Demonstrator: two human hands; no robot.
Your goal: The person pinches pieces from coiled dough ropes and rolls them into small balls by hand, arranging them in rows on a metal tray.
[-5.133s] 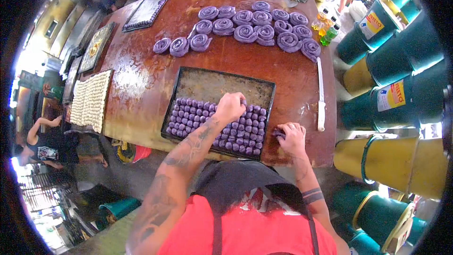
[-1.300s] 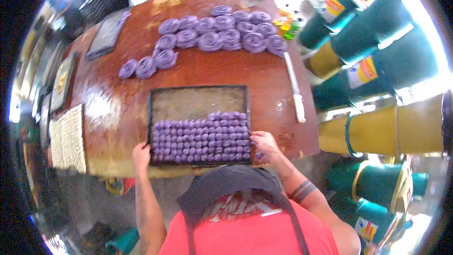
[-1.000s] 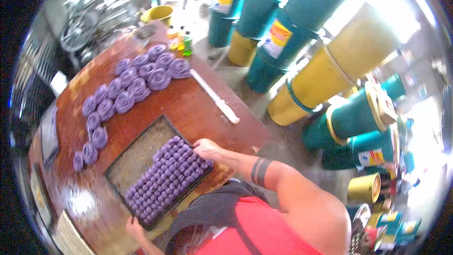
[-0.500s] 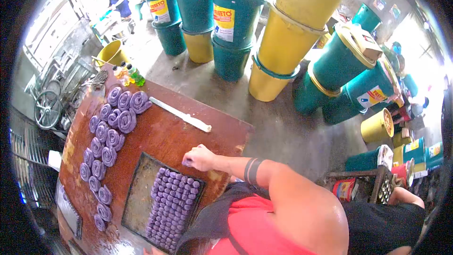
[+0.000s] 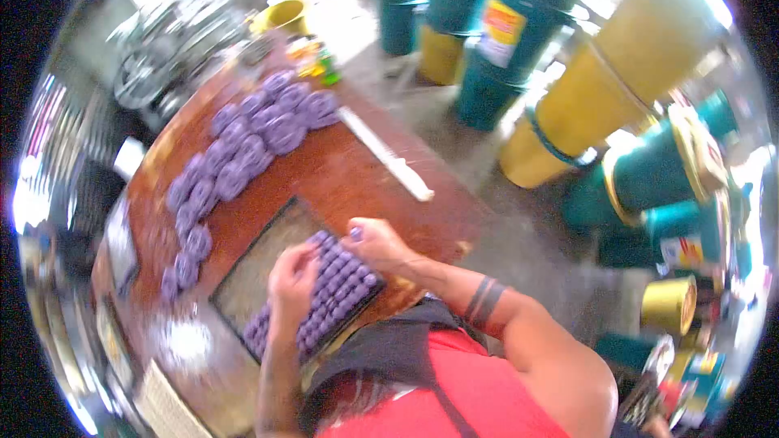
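My right hand is closed around a piece of purple dough, a bit of which shows at the fingers, above the far right edge of the tray. Over the middle of the tray is my left hand, its fingers curled and pressed together; motion blur hides whatever they may hold. Beneath both hands lies the dark-rimmed baking tray. Rows of small purple dough balls fill its right side, while its left part shows bare metal. Coiled purple dough ropes lie in a band along the table's far left.
The brown wooden table carries a long white rolling pin and small coloured bottles at its far end. Stacked teal and yellow drums stand beyond the right edge. A wheeled metal machine stands behind on the left.
My left hand has come into view over the tray. My right hand stays closed on purple dough by the tray's edge. The camera view has turned left and tilted.
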